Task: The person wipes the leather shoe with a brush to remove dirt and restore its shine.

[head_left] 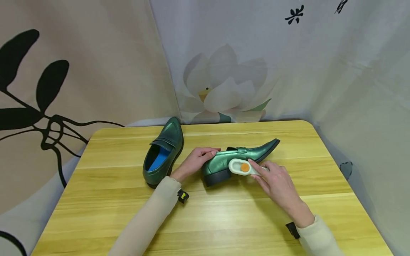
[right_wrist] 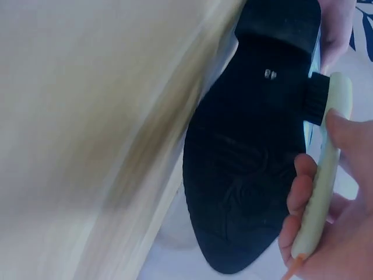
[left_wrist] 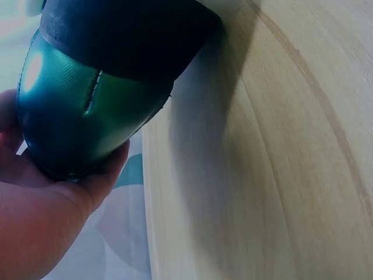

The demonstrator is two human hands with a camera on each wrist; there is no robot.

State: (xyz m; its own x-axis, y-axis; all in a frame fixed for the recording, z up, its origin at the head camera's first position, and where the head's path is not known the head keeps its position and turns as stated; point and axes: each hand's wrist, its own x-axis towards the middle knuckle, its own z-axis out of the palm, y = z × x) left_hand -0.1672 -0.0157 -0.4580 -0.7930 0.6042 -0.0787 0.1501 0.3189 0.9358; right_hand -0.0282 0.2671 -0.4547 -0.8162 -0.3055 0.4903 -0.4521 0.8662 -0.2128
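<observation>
A shiny green loafer point(head_left: 221, 163) is held tilted over the table, toe pointing right and black sole point(right_wrist: 239, 146) turned toward the right wrist camera. My left hand point(head_left: 196, 162) grips it at the back opening, thumb and fingers around the heel collar in the left wrist view. With my right hand point(head_left: 278, 182) I hold a white-handled brush point(head_left: 236, 166) that has an orange button on top. The brush's short dark bristles point(right_wrist: 316, 98) meet the loafer's side near the sole edge, just ahead of the heel block.
Left of my left hand stands a second green loafer point(head_left: 174, 135) with a blue insole, toe toward the back edge. Both shoes are over a light wooden table point(head_left: 112, 199). A printed curtain point(head_left: 128, 71) hangs behind the table, another pale cloth at right.
</observation>
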